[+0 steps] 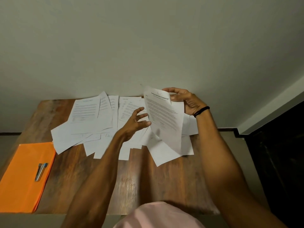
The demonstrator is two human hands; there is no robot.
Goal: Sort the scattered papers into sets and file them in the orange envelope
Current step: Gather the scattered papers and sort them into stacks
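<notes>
The right hand (184, 101) pinches the top edge of a white printed paper sheet (164, 119), raised well to the right of the flat orange paper envelope (26, 176). The left hand (136, 122), fingers spread wide and holding nothing, hovers over the scattered white papers (92, 119) right of that envelope. Held by one edge, the sheet bows and could slip or crease. The pens (41, 171) lying on the envelope may roll off when it is lifted.

Splayed left hand (136, 123), pinch-grip right hand (185, 101)
</notes>
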